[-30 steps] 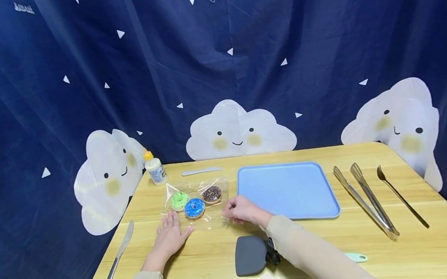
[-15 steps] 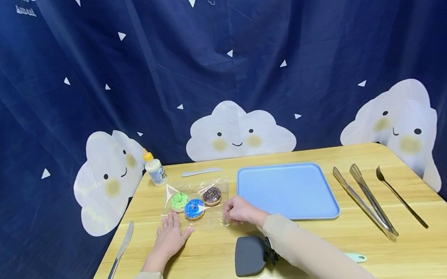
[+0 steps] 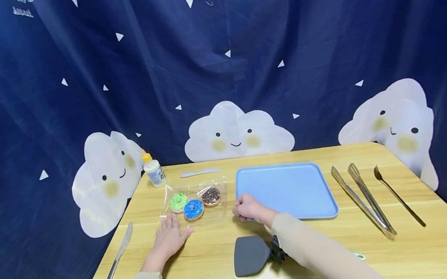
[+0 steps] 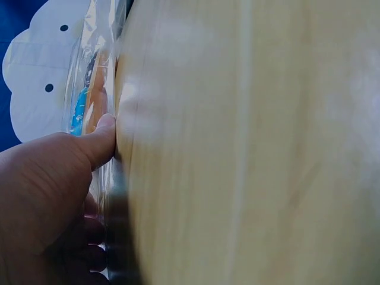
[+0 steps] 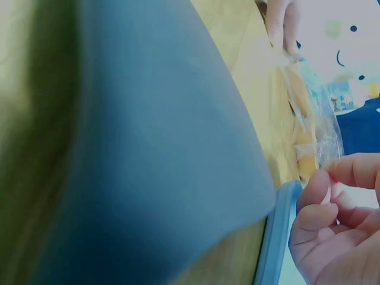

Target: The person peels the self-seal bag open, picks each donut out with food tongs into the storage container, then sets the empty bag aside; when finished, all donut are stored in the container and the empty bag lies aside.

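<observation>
A clear plastic bag (image 3: 215, 218) lies flat on the table with three ring doughnuts inside: one with green icing (image 3: 175, 205), one blue (image 3: 189, 212), one dark brown with sprinkles (image 3: 207, 200). My left hand (image 3: 170, 241) rests palm down with straight fingers on the bag's near left edge; its thumb (image 4: 98, 142) presses that edge in the left wrist view. Just off the bag's right edge, at the near left corner of the blue tray (image 3: 286, 191), my right hand (image 3: 251, 208) has curled fingers, thumb and fingertips together. Whether anything thin is between them is unclear.
A dark spatula head (image 3: 250, 256) lies near my right wrist, its mint handle end (image 3: 359, 255) past the sleeve. A table knife (image 3: 116, 257) is at left, a glue-like bottle (image 3: 155, 173) and pale spreader (image 3: 200, 172) behind. Tongs (image 3: 364, 200) and a fork (image 3: 399, 195) lie right.
My right hand has moved from the bag's right edge a little rightward, to the tray's corner. The bag, the doughnuts and my left hand have stayed where they were.
</observation>
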The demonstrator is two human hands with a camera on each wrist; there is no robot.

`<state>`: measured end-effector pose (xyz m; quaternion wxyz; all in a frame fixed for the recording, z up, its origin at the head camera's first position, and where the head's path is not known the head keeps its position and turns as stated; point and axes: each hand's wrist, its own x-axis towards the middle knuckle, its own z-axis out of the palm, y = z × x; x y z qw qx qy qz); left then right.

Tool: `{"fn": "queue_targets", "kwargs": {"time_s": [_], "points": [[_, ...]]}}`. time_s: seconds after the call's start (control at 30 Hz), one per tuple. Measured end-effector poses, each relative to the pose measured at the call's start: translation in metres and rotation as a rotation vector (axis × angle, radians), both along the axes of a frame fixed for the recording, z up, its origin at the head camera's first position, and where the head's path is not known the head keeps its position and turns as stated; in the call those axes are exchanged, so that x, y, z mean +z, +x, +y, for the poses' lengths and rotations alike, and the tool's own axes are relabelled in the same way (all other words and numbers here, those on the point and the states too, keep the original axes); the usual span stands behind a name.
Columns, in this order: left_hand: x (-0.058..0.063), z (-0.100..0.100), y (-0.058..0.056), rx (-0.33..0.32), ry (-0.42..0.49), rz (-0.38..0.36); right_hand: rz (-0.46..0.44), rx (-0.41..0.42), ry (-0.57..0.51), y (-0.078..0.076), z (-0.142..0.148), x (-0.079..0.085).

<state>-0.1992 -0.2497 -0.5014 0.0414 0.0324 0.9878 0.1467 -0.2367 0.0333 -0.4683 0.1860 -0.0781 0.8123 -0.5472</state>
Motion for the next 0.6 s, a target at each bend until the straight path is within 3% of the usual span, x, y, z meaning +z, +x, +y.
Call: {"fn": "queue_targets", "kwargs": {"time_s": [0.17,0.3,0.43,0.6], "points": [[0.001,0.001,0.001,-0.003,0.011,0.012,0.007,-0.016,0.041,0.001,0.002,0.001],[-0.001,0.001,0.004,-0.004,0.006,0.006,0.047,0.017,0.088,-0.001,0.000,0.002],[-0.003,-0.001,0.005,0.001,0.011,0.002,0.055,0.052,0.061,-0.003,-0.006,0.003],[-0.003,-0.001,0.003,0.002,0.014,0.022,0.132,0.072,0.094,-0.006,-0.015,0.005]]}}
